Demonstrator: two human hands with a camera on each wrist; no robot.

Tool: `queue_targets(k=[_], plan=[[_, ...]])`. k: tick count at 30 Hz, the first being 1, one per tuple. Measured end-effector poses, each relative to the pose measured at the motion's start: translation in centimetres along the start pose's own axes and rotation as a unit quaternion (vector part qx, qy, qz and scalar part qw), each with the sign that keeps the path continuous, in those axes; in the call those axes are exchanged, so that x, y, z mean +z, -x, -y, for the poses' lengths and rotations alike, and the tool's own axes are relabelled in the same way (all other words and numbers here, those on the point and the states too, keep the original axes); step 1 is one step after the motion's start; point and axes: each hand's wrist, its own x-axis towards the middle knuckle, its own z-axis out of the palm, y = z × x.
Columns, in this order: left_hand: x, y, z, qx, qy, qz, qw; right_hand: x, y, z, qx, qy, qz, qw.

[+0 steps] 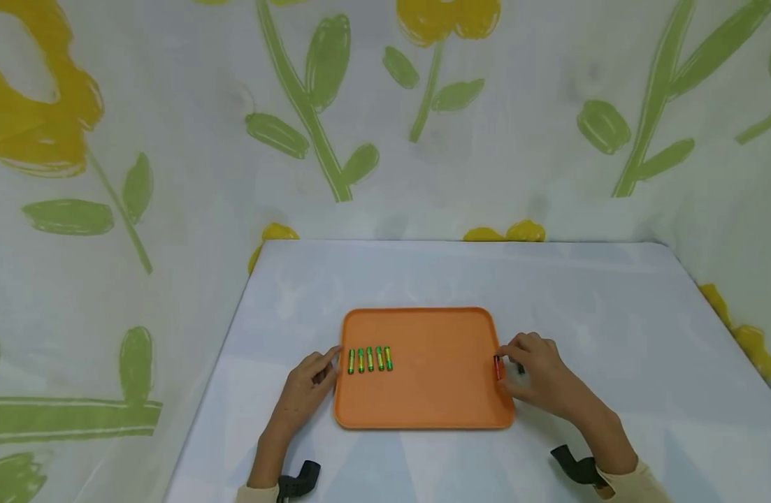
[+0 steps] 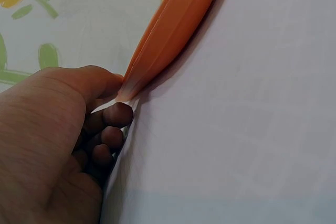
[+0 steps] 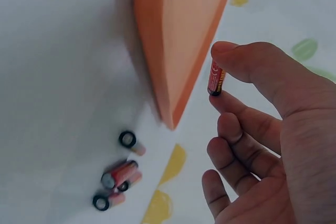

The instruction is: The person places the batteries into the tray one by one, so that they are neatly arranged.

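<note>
My right hand (image 1: pixel 541 374) pinches a small red battery (image 3: pixel 215 78) by its ends between thumb and index finger, at the right rim of the orange tray (image 1: pixel 435 377). Its other fingers are loosely bent. On the left, my left hand (image 1: pixel 305 391) holds the tray's edge, with thumb and fingertips at the rim in the left wrist view. Several green-and-yellow batteries (image 1: pixel 370 359) stand in a side-by-side row near the tray's left side. On the table by the right hand lie several more red and black batteries (image 3: pixel 119 174), mostly hidden in the head view.
The tray rests on a white table (image 1: pixel 586 300) with a pale pattern. Behind the table, a white backdrop (image 1: pixel 190 119) carries painted yellow flowers and green leaves. Black straps with curved mounts (image 1: pixel 577 467) sit at both wrists.
</note>
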Motion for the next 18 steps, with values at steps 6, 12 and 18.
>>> queue_targets(k=[6,12,18], plan=[[0.3,0.1,0.2,0.005,0.0,-0.006,1.0,0.9,-1.0,1.0,-0.012,0.005,-0.003,0.9999],[0.5,0.2,0.2,0.0,0.003,-0.009,1.0,1.5,-2.0,1.9,-0.011,-0.001,0.01,0.9999],[0.3,0.1,0.3,-0.001,0.008,-0.009,0.9999,2.2,-3.0,2.5,-0.016,-0.015,0.009,0.9997]])
